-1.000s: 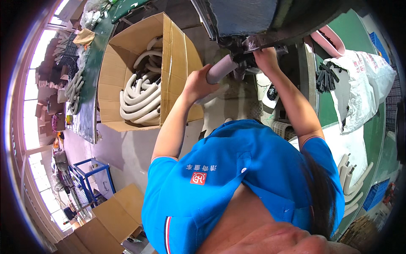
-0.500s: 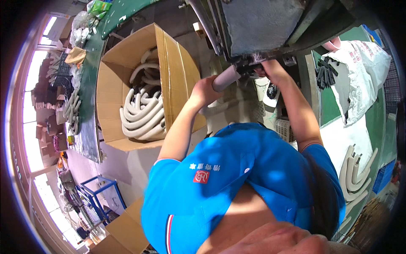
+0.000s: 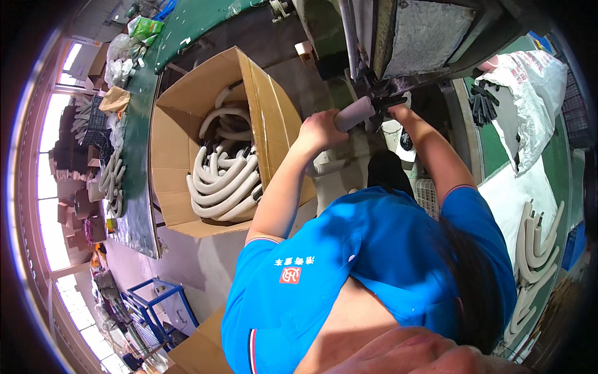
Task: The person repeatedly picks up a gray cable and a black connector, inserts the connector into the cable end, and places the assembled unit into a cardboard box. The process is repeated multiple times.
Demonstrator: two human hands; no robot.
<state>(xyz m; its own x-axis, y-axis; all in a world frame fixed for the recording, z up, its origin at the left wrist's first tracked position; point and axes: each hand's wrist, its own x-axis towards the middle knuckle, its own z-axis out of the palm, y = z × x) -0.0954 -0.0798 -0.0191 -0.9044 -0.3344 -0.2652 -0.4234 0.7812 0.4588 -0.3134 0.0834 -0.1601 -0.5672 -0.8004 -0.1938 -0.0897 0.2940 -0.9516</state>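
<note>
My left hand [image 3: 320,131] is wrapped round the near end of a pale grey foam tube [image 3: 354,115]. The tube's far end meets dark metal parts [image 3: 380,106] under the edge of a large machine [image 3: 430,38]. At those dark parts, just beyond the tube, is my right hand [image 3: 398,112]; its fingers are mostly hidden, so what it grips does not show. Left of my left arm stands an open cardboard box [image 3: 274,93] holding many bent grey foam-covered tubes [image 3: 221,187].
A green table [image 3: 134,168] runs along the left, a blue metal frame [image 3: 156,299] below it. On the right-hand green bench [image 3: 495,146] lie a white sack [image 3: 536,106], black strips [image 3: 483,106] and several bent foam tubes [image 3: 536,249].
The view has shifted, so the box and benches sit differently in it. Both hands remain at the foam tube and the machine's dark parts.
</note>
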